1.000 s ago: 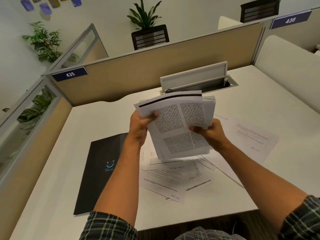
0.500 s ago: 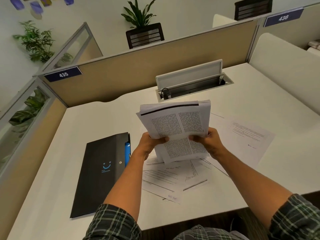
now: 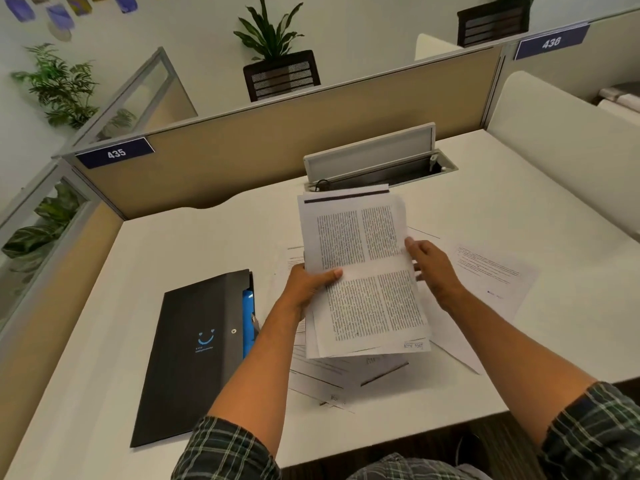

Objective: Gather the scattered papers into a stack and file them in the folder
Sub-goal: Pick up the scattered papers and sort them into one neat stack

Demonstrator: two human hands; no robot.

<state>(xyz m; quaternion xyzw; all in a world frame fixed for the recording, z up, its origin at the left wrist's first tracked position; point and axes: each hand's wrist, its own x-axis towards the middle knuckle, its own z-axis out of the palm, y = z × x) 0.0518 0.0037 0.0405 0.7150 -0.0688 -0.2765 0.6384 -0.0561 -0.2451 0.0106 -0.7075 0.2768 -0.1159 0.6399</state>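
Stack of white printed paper sheets point(image 3: 363, 271) held above white tabletop point(image 3: 173, 258), centre. Left hand point(image 3: 308, 284) gripping stack's 9 o'clock edge, thumb over top page. Right hand point(image 3: 431, 268) at 3 o'clock edge, fingers fairly straight against it. Loose white sheets point(image 3: 491, 271) flat on tabletop beneath and toward 3 o'clock. Black flat folder with blue smile logo point(image 3: 197, 348) at 9 o'clock, apart from stack. Open grey cable tray point(image 3: 377, 166) at 12 o'clock.

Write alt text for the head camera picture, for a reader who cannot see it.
A person's left hand grips a stack of printed papers above a white desk, while the right hand touches its right edge. More loose sheets lie scattered beneath, and a black folder lies closed to the left.
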